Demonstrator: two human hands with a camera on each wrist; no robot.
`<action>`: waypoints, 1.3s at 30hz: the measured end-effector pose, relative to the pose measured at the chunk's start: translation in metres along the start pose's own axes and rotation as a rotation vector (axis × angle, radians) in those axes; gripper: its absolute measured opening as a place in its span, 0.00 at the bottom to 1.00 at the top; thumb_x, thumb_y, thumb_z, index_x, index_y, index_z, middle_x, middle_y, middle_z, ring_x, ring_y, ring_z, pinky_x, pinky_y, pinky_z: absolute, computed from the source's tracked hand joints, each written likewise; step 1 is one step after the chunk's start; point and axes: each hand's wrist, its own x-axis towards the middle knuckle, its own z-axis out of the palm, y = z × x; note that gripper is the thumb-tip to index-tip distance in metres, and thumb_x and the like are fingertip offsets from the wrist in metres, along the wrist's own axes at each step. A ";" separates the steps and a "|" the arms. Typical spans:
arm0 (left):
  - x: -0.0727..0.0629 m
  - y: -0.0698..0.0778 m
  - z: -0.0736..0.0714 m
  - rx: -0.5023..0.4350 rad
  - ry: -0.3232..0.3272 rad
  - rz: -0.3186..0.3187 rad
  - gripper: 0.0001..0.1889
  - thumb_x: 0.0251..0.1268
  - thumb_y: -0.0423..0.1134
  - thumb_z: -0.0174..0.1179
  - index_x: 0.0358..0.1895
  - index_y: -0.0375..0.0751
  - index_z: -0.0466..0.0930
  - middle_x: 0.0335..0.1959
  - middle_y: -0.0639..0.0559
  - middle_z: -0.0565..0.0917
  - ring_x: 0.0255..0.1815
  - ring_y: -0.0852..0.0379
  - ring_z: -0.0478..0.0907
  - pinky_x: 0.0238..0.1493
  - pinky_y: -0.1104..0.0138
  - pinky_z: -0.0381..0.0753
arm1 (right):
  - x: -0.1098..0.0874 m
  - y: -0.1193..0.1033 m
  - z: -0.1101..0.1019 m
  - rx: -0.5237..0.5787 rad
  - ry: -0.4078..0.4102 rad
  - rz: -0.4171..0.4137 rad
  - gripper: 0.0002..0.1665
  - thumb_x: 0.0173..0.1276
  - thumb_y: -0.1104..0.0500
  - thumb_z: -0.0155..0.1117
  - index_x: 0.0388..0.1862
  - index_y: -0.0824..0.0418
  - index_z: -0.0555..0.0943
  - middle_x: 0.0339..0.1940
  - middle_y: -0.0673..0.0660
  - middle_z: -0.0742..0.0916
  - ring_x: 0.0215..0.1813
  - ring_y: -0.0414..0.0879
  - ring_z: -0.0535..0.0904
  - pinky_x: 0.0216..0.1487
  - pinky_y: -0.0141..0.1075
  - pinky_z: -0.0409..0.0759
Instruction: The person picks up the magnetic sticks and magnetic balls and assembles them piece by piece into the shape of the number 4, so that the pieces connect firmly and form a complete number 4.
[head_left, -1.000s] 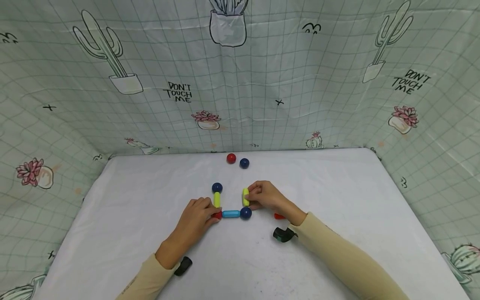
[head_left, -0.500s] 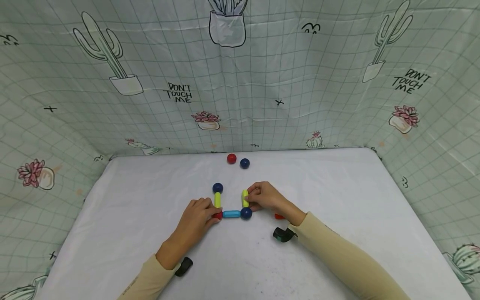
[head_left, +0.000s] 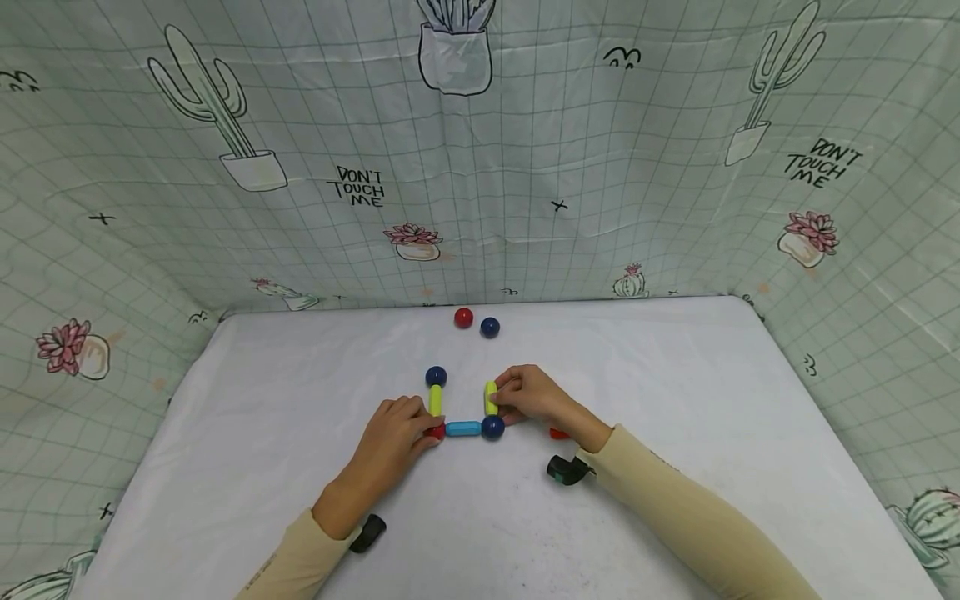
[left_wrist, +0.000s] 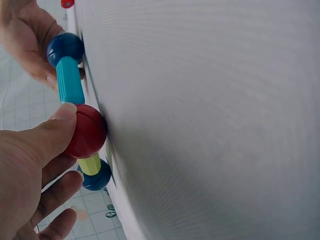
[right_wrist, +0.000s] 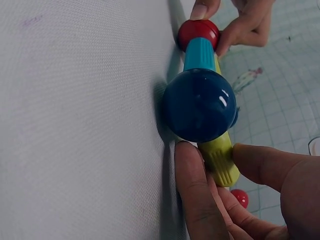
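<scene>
My left hand [head_left: 390,437] pinches a red ball [left_wrist: 90,132] between thumb and fingers. From that ball a light-blue rod [head_left: 463,428] runs right to a dark blue ball [right_wrist: 200,106]. A yellow-green rod [head_left: 435,400] also extends from the red ball, away from me, to another dark blue ball [head_left: 436,377]. Thumb and fingers of my right hand [head_left: 534,396] pinch a second yellow-green rod [right_wrist: 220,162]. Its near end meets the right-hand dark blue ball, and it points away from me, roughly parallel to the first.
Farther back on the white table [head_left: 300,375] lie a loose red ball [head_left: 463,317] and a loose dark blue ball [head_left: 490,327]. A red piece [head_left: 558,433] shows partly beneath the right wrist. Behind the table hangs a grid-patterned cloth [head_left: 480,167] printed with cacti.
My right hand has brought its yellow-green rod slightly toward me, onto the right-hand dark blue ball. The left hand keeps its grip on the red ball.
</scene>
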 end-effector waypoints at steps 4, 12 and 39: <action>0.000 0.001 0.000 -0.001 -0.005 -0.003 0.15 0.56 0.36 0.81 0.48 0.42 0.94 0.32 0.54 0.77 0.38 0.56 0.75 0.50 0.58 0.77 | -0.001 0.000 0.000 0.020 -0.003 0.009 0.17 0.76 0.67 0.66 0.59 0.74 0.78 0.38 0.61 0.90 0.29 0.40 0.86 0.34 0.32 0.87; 0.000 0.001 -0.001 -0.004 -0.004 -0.003 0.15 0.56 0.36 0.81 0.48 0.42 0.94 0.32 0.54 0.77 0.38 0.56 0.75 0.51 0.58 0.77 | -0.002 -0.001 0.000 0.033 0.005 0.017 0.16 0.75 0.67 0.66 0.57 0.74 0.78 0.37 0.61 0.90 0.29 0.41 0.85 0.34 0.33 0.88; 0.012 0.016 -0.010 0.052 -0.042 0.000 0.16 0.59 0.44 0.80 0.49 0.46 0.93 0.43 0.52 0.84 0.48 0.50 0.78 0.56 0.54 0.78 | 0.001 -0.007 -0.016 -0.021 0.048 0.006 0.15 0.76 0.67 0.66 0.57 0.73 0.79 0.36 0.62 0.91 0.31 0.43 0.88 0.39 0.37 0.89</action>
